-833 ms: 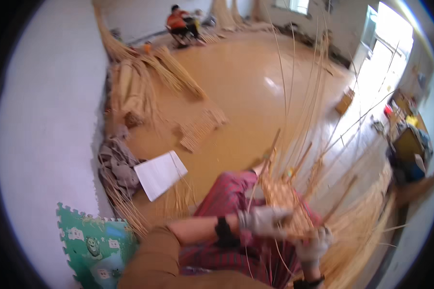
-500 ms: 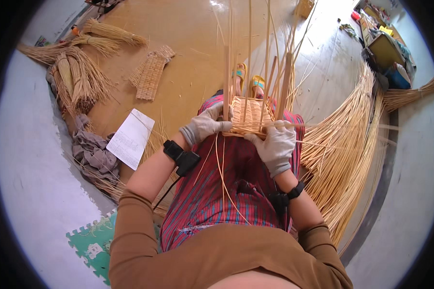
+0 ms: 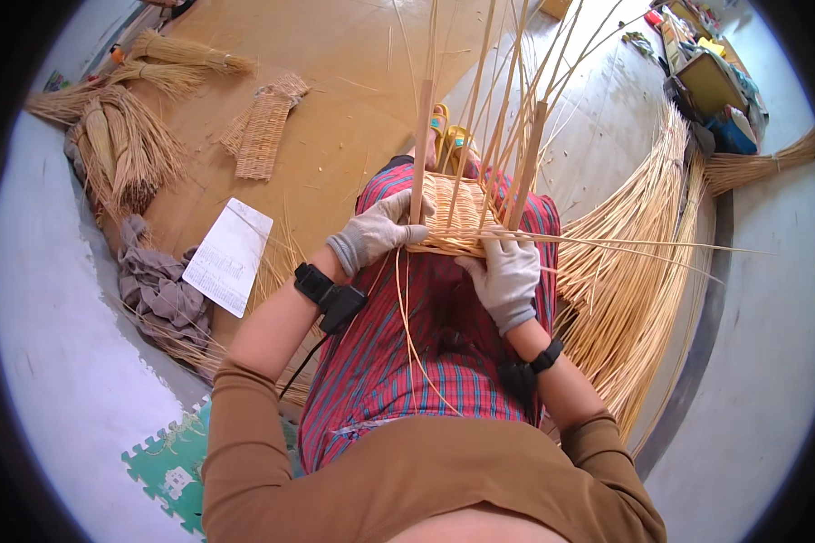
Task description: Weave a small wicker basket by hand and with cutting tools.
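Observation:
A partly woven wicker basket point(image 3: 453, 210) rests on my lap, over red striped cloth point(image 3: 426, 317). Flat wooden stakes point(image 3: 528, 163) and thin upright canes rise from its edges. My left hand point(image 3: 385, 228), in a pale glove, is closed around the basket's left near corner beside a wooden stake. At the right near corner, my gloved right hand point(image 3: 507, 276) grips the woven edge, its fingers on top and thumb in front. Long wicker strands point(image 3: 625, 242) stretch rightward from this hand. Other loose strands point(image 3: 403, 308) hang from the near left edge over my lap.
Cane bundles point(image 3: 127, 145) lie at the far left, near a woven wicker panel point(image 3: 264, 136). A paper sheet point(image 3: 229, 256) and grey cloth point(image 3: 163, 288) are on the left floor. A large heap of long canes point(image 3: 629, 299) spreads at right, below a cluttered shelf point(image 3: 711, 81).
The basket and upright canes have tilted slightly, and the strands at my right hand now extend straighter to the right. Both hands keep their hold. The whole view has shifted a little.

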`<control>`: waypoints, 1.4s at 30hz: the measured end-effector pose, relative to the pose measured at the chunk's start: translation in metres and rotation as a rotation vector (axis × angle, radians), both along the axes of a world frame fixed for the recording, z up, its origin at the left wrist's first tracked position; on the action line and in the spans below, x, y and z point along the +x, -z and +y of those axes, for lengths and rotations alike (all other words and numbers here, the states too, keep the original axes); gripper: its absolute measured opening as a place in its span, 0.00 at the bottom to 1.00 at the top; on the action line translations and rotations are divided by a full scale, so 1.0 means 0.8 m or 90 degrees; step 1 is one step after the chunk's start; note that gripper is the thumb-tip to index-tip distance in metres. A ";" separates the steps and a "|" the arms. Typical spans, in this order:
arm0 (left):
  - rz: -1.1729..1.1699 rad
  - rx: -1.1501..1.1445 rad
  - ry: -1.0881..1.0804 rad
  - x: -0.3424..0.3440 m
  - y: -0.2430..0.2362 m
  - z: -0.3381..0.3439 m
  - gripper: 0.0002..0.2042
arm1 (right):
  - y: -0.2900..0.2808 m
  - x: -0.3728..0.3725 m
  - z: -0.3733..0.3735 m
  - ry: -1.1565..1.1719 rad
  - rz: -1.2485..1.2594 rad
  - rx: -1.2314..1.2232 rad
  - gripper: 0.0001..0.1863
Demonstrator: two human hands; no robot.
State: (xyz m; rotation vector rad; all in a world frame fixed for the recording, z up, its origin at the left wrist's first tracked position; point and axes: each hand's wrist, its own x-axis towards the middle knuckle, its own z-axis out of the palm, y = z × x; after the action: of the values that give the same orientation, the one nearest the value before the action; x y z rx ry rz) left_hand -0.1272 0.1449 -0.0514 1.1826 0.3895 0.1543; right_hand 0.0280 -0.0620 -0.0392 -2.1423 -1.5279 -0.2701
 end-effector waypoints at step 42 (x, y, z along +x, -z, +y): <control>0.003 0.016 -0.144 0.018 0.011 -0.030 0.09 | -0.069 0.006 0.155 -0.161 0.439 0.106 0.41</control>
State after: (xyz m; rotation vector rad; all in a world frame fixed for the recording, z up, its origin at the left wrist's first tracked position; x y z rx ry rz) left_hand -0.1131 0.1208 -0.0602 1.1625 0.5272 0.3540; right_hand 0.0330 0.0618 0.0162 -1.6361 -1.2786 0.3814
